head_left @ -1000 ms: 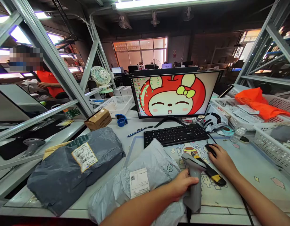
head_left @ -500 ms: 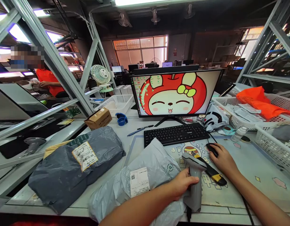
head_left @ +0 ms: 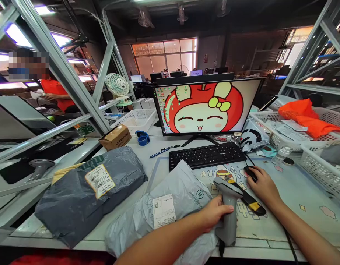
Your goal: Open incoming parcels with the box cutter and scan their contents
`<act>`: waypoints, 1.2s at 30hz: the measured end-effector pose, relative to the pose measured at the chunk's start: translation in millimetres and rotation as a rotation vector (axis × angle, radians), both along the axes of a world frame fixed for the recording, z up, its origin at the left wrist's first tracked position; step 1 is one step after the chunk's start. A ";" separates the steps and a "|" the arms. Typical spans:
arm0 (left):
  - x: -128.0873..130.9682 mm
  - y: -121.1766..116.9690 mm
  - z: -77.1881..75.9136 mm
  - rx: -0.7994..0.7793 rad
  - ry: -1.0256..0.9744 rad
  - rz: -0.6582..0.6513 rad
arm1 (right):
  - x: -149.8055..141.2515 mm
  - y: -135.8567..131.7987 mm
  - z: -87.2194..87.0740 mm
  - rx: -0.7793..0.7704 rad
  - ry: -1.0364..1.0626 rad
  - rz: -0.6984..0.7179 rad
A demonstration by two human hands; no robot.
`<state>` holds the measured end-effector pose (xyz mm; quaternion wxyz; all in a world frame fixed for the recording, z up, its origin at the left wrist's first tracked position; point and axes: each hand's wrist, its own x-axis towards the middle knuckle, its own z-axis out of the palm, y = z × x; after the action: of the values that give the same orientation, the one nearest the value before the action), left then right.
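Note:
My left hand (head_left: pixel 212 214) holds the grey handle of a barcode scanner (head_left: pixel 229 217), thumb across the front; its other fingers are mostly hidden. The scanner stands upright at the desk's front, its cable hanging down. Under my left forearm lies a pale grey plastic mailer (head_left: pixel 183 184) with a white label. My right hand (head_left: pixel 265 187) rests curled over a black computer mouse (head_left: pixel 250 173) on the printed desk mat. Between the two hands, partly behind the scanner, lies a black-and-yellow utility knife (head_left: pixel 252 202). A dark grey wrapped parcel (head_left: pixel 84 206) with a label sits on the left.
A monitor (head_left: pixel 200 110) stands behind a black keyboard (head_left: pixel 207 156). Pens (head_left: pixel 160 152), a blue tape roll (head_left: pixel 143 139) and a cardboard box (head_left: pixel 116 137) lie left of it. White baskets (head_left: pixel 321 162) line the right side. Metal posts frame the desk; a person in orange (head_left: pixel 56 94) works beyond.
My right hand and the mouse have shifted slightly right and away from me. My left hand keeps its place at the scanner. The view has tilted slightly.

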<state>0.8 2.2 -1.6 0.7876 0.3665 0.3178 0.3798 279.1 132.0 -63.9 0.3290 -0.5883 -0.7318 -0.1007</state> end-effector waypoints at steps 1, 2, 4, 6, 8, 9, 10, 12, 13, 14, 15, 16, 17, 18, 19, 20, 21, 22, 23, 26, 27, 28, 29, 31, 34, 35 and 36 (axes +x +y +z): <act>0.1 0.1 -0.1 -0.002 -0.003 -0.001 | -0.1 0.4 -0.3 0.008 0.004 0.014; 0.2 0.4 -0.4 -0.005 -0.007 -0.003 | 0.0 1.1 -1.0 0.011 0.003 0.027; 0.6 1.0 -1.6 -0.011 -0.013 -0.005 | 0.6 3.7 -3.4 0.001 -0.009 0.042; 0.9 1.5 -2.7 -0.014 -0.013 -0.004 | 1.9 6.7 -6.3 -0.009 -0.020 0.051; 1.0 1.5 -3.1 -0.014 -0.008 -0.009 | 3.5 9.3 -8.7 -0.013 -0.020 0.061; 1.0 1.3 -3.1 -0.013 -0.007 -0.012 | 4.1 10.2 -9.5 -0.014 -0.017 0.067; 0.9 1.1 -3.0 -0.010 -0.008 -0.014 | 4.7 10.9 -10.0 -0.014 -0.014 0.073; 0.8 0.7 -2.7 -0.005 -0.013 -0.012 | 5.1 11.5 -10.1 -0.017 -0.009 0.083; 0.9 0.4 -2.4 -0.002 -0.017 -0.010 | 5.1 11.5 -9.9 -0.017 -0.008 0.086; 1.0 0.3 -2.2 0.002 -0.021 -0.010 | 4.8 11.4 -9.4 -0.018 -0.008 0.089; 1.2 0.1 -1.9 0.006 -0.025 -0.009 | 4.5 11.2 -8.9 -0.018 -0.010 0.089; 1.4 0.0 -1.5 0.011 -0.029 -0.009 | 4.2 11.0 -8.3 -0.018 -0.014 0.087; 1.5 -0.2 -1.1 0.015 -0.034 -0.008 | 3.8 10.7 -7.8 -0.017 -0.020 0.085; 1.6 -0.3 -0.6 0.019 -0.035 -0.005 | 3.5 10.5 -7.4 -0.017 -0.027 0.081; 1.6 -0.4 -0.1 0.021 -0.034 -0.005 | 3.2 10.3 -7.1 -0.015 -0.034 0.077; 1.5 -0.6 0.5 0.022 -0.033 -0.005 | 3.0 10.2 -6.9 -0.012 -0.040 0.073; 1.3 -0.7 1.0 0.020 -0.032 -0.009 | 2.9 10.1 -6.8 -0.012 -0.044 0.071; 1.1 -0.8 1.5 0.019 -0.029 -0.013 | 2.9 10.1 -6.9 -0.011 -0.045 0.071; 0.8 -1.0 1.8 0.018 -0.025 -0.015 | 2.9 10.0 -6.9 -0.011 -0.045 0.071; 0.3 -1.2 2.3 0.015 -0.015 -0.012 | 2.8 9.7 -6.6 -0.008 -0.043 0.079; 0.3 -1.2 2.3 0.015 -0.015 -0.009 | 2.7 9.5 -6.3 -0.006 -0.043 0.080; 0.4 -1.2 2.3 0.013 -0.015 -0.006 | 2.6 9.3 -5.9 -0.004 -0.044 0.079; 0.5 -1.1 2.3 0.012 -0.015 -0.007 | 2.5 9.2 -5.6 -0.003 -0.045 0.078; 0.7 -0.8 2.3 0.008 -0.012 -0.011 | 2.4 8.9 -5.0 -0.008 -0.048 0.075; 0.9 -0.1 2.4 0.012 -0.010 -0.014 | 2.6 9.1 -4.9 -0.018 -0.055 0.074; 1.0 0.1 2.3 0.017 -0.008 -0.014 | 2.8 9.2 -5.1 -0.020 -0.058 0.076; 1.0 0.2 2.1 0.018 -0.002 -0.012 | 2.9 9.4 -5.3 -0.021 -0.060 0.078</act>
<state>1.7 2.5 0.5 0.7868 0.3753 0.3115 0.3782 282.0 141.4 -69.2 0.3045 -0.5595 -0.7647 -0.0975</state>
